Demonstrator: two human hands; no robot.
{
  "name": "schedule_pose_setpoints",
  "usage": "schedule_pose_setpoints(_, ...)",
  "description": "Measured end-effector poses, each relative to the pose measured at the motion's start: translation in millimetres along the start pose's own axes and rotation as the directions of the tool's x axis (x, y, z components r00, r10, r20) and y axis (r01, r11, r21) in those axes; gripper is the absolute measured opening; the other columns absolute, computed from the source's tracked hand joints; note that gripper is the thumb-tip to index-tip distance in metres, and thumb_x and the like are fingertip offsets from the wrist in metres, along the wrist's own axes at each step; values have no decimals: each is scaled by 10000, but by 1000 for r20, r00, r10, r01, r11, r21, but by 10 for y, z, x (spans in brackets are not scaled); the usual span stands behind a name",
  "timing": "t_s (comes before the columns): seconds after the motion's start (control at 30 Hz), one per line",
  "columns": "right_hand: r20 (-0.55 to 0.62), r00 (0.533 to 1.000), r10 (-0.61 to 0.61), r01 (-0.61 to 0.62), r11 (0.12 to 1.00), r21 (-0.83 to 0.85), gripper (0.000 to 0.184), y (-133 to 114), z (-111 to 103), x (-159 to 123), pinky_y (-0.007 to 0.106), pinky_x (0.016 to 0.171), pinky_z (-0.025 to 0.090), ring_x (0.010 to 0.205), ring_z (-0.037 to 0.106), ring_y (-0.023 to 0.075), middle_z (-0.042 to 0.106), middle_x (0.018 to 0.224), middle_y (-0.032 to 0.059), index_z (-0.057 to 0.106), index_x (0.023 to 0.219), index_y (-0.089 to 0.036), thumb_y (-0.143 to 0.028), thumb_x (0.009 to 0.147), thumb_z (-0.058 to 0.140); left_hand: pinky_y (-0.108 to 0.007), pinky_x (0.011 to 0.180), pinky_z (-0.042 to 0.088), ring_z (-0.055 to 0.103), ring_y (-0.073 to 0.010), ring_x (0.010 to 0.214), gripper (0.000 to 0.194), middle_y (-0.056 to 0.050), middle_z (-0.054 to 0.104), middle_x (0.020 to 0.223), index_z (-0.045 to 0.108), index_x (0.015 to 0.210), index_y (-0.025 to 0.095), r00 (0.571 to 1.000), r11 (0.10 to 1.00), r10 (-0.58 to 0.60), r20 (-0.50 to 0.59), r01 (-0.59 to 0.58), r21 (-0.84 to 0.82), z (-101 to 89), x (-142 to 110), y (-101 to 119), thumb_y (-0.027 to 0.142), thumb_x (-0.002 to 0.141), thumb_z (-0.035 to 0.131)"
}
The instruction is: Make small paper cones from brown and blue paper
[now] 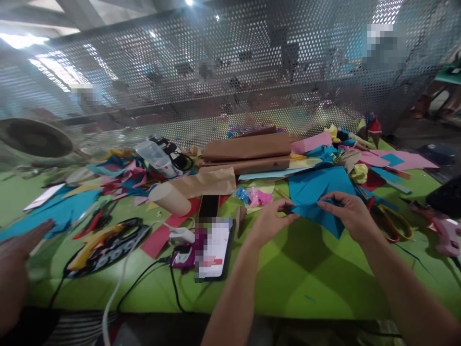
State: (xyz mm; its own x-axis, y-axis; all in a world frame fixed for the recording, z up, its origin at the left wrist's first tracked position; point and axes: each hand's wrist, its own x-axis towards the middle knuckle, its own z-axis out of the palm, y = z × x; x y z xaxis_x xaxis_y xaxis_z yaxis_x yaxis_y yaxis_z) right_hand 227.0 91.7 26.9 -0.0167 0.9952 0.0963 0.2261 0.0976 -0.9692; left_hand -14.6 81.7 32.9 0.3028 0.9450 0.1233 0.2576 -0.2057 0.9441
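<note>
Blue paper (320,211): folded w/ pointy corners, up in both hands over the R half of the green table (288,293), more blue right behind it, can't tell if it's the same sheet tbh
L hand (270,223): thumb + fingers pinching the paper's L tip
R hand (347,214): thumb + index pinching the paper's upper R part, other fingers curled
Scissors (410,226): yellow + red handles, on the table just R of the R hand
Pink glue gun (446,238): far R, near the table edge
Small bags (257,197): blue + pink stuff, beyond the L hand
Lit phone (219,245): screen up, L of the L forearm, partly pixelated
Dark phone (209,206): farther back, nr the cardboard tube (169,198), which lies on its side
Purple socket block (183,258): just L of the lit phone, cables running off
Yellow glue gun (84,252): farther L
Brown paper (248,146): folded/rolled pile at the back, in front of the metal mesh (216,101)
Other person's hand (27,247): far L edge, blurry, fingers out toward blue sheets (68,209)
</note>
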Motion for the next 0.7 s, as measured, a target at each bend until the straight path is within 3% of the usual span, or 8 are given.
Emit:
schedule_pose_setpoints(0.4,-6,998,70,-70,994,80,493,-16,27,-8,285,592,407,674,555,169,679,743,14,760,823,-197,-624,605,876,-351,844,569,721,-203,887,181,-81,771,951,738,1017,138,999,992,-42,-11,40,-122,33,28,-61,227,860,725)
schedule_pose_setpoints(0.7,-13,999,39,-38,997,66,514,-30,41,-9,295,602,410,683,549,175,680,750,25,756,821,-198,-664,623,843,-369,865,575,724,-198,862,152,-74,767,898,727,939,140,997,975,-80,-18,75,-210,25,22,-22,265,853,725)
